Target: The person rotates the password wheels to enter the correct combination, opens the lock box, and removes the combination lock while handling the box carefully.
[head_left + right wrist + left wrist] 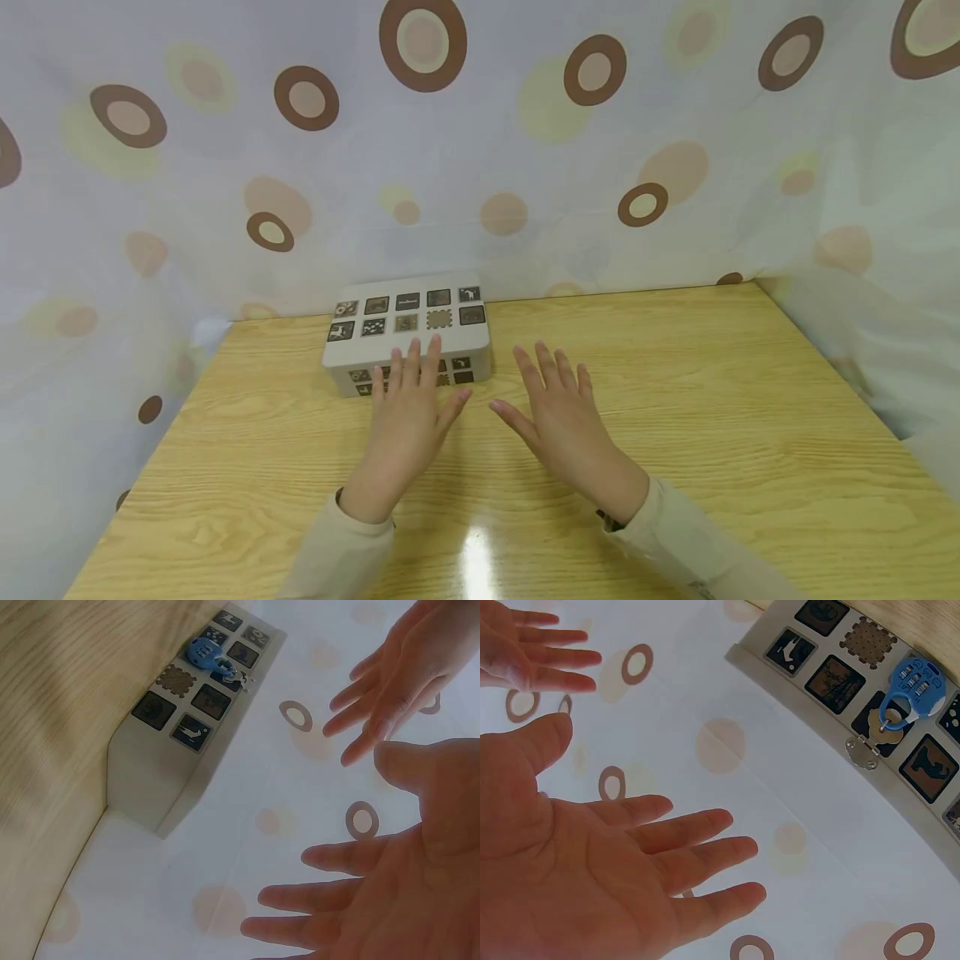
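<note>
A white box (408,321) with rows of dark square pictures lies on the wooden table. A blue combination padlock (916,694) hangs at a metal hasp (862,752) on the box in the left wrist view; the right wrist view has the same padlock (210,654). My left hand (408,421) is held palm down with spread fingers, overlapping the near side of the box in the head view. To the right of the box, my right hand (566,421) also has its fingers spread. Both hands hold nothing.
Behind and beside the table (712,400) hangs a pale curtain (480,167) with brown, peach and yellow circles. The box stands near the table's far edge, left of the middle. A bright light reflection shows on the near tabletop.
</note>
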A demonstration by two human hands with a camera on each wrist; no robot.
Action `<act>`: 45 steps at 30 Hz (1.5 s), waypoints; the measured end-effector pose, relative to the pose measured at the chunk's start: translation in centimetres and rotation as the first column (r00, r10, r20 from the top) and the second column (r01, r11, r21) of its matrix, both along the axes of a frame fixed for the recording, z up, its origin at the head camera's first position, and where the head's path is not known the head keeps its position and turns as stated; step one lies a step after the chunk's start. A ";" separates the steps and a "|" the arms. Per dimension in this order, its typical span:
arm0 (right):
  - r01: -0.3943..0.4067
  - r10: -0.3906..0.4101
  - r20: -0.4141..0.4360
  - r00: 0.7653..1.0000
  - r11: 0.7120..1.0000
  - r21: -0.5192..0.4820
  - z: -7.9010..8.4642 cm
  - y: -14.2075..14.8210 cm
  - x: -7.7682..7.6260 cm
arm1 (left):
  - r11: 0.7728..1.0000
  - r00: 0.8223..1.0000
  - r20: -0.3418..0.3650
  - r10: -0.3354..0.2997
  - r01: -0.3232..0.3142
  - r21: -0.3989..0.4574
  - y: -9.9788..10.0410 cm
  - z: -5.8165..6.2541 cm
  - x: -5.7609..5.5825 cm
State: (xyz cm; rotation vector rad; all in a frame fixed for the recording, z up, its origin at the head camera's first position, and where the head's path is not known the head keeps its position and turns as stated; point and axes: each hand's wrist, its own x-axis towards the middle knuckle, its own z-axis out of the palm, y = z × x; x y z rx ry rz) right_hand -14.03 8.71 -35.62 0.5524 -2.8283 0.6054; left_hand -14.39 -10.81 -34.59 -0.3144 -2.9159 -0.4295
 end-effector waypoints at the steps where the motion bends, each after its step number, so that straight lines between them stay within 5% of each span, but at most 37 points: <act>1: -0.002 0.002 -0.002 1.000 1.000 -0.002 0.0 0.0 -0.1 | 1.000 1.000 -0.002 0.000 0.000 0.005 0.0 0.0 0.0; 37: -0.066 0.067 0.056 0.996 0.998 -0.014 -1.1 -1.6 -1.5 | 0.998 0.999 0.015 0.041 -0.041 0.055 -1.5 -0.9 -1.2; 45: -0.085 0.087 0.073 0.994 0.996 -0.038 -1.1 -1.9 -1.6 | 0.997 0.998 -0.031 0.055 -0.053 0.054 -1.9 -1.4 -1.7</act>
